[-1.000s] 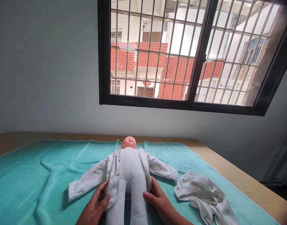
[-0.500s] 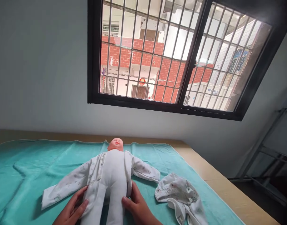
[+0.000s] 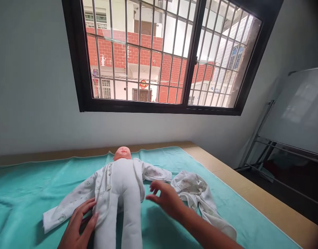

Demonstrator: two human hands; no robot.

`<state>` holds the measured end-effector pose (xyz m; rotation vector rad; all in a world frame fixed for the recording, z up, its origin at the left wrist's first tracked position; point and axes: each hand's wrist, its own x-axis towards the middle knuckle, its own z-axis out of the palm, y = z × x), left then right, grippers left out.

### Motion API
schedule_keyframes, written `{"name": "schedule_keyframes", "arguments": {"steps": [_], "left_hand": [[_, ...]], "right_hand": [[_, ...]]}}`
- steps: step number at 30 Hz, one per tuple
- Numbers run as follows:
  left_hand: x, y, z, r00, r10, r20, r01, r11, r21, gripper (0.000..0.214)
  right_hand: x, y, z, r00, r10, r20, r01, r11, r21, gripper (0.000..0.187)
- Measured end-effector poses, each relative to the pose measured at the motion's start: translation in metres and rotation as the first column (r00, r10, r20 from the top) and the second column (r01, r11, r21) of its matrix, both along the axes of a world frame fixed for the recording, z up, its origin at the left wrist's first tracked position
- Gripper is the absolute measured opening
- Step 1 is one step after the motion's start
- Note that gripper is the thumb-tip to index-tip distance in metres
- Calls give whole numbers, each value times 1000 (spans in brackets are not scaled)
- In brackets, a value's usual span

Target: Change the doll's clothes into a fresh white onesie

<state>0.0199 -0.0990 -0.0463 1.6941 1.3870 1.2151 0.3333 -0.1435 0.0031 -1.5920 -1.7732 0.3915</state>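
Note:
A baby doll (image 3: 125, 176) with a white cloth body lies on its back, head toward the wall. Its arms are in a printed white baby jacket (image 3: 103, 193), which hangs unfastened at the front. My left hand (image 3: 79, 224) rests against the jacket's left edge beside the doll's hip, thumb and fingers apart. To the right of the doll, my right hand (image 3: 165, 197) hovers with fingers slightly curled and apart, holding nothing. Just beyond it lie crumpled printed baby pants (image 3: 192, 183), partly hidden by my right hand and forearm.
A turquoise blanket (image 3: 159, 228) covers most of the tan tabletop (image 3: 242, 186). Behind it are the wall and a barred window (image 3: 159, 108). A whiteboard (image 3: 299, 107) on a metal stand is at the right.
My right hand has let go of the doll's side and moved right and up toward the pants. The left hand stays by the jacket. The view has shifted to the right.

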Motion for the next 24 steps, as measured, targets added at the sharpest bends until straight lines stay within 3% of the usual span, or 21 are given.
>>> {"name": "schedule_keyframes", "arguments": {"steps": [2,5,8,12,19,24], "left_hand": [[1,-5,1,999,-12,-30,15,995,96,54],[0,-8,-3,997,-27,-78,41,982,182,44],[-3,-6,-8,989,-75,-130,101,973,207,40],[-12,0,-12,980,-86,-180,119,976,181,38],[-13,2,-14,980,-62,-189,87,988,127,42],[-14,1,-15,970,-34,-240,84,976,201,41]], "right_hand": [[36,-13,7,975,-98,200,80,992,97,12],[93,-37,4,879,-248,408,208,968,142,18],[129,-54,-10,892,-205,403,156,976,151,22],[136,-57,-21,930,-167,327,118,979,164,25],[130,-53,-20,940,-177,293,133,978,162,26],[131,-58,-10,897,-199,396,143,976,166,26]]}}
